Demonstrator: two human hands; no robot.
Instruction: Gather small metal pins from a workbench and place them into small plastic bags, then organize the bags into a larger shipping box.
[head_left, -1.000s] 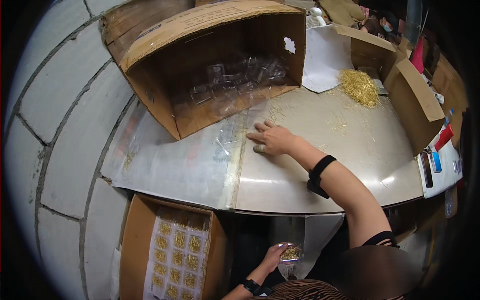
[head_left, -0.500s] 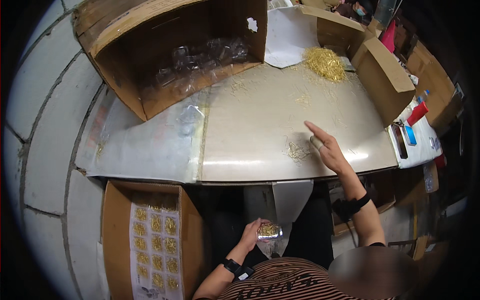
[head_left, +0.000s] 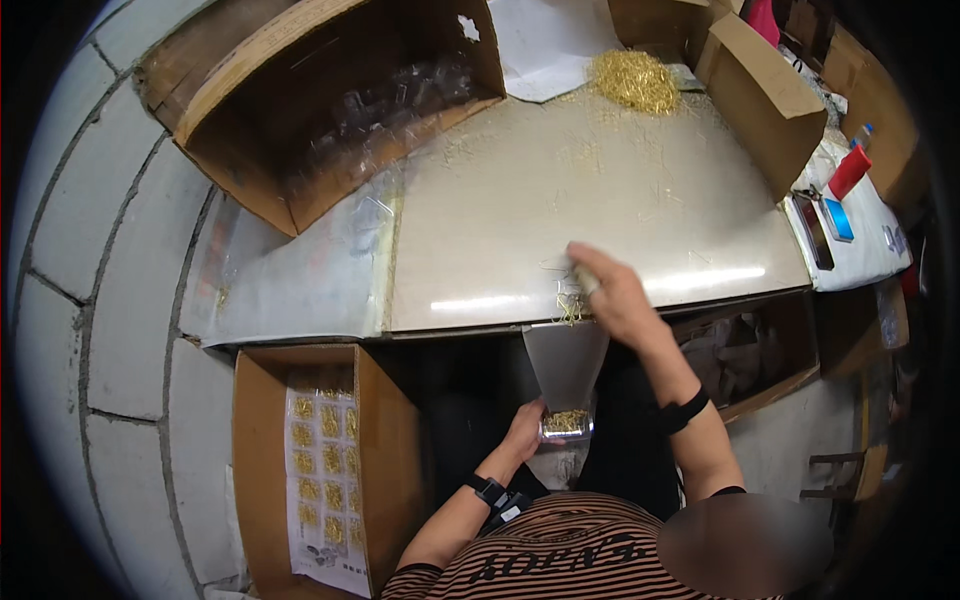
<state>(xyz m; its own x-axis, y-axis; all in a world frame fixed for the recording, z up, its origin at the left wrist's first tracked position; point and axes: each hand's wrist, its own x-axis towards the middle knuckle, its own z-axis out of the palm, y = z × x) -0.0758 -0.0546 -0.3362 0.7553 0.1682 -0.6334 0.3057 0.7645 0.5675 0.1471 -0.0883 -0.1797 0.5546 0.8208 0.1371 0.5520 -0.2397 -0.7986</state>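
Head view: clear rectangular plastic box point(head_left: 567, 435) of gold wire pieces point(head_left: 567, 420), long axis left-right, left hand point(head_left: 523, 431) closed on its left end; right hand point(head_left: 622, 303), fingers outstretched, beside loose pieces point(head_left: 569, 308).

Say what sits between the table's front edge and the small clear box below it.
Head view: a grey chute, running from the table edge toward the box. Loose gold pieces lie at its upper end.

Thin gold wire pieces point(head_left: 570, 309) lie loosely clustered at the bench's point(head_left: 470, 250) front edge; below that edge, a small clear box point(head_left: 568, 435) holds more.
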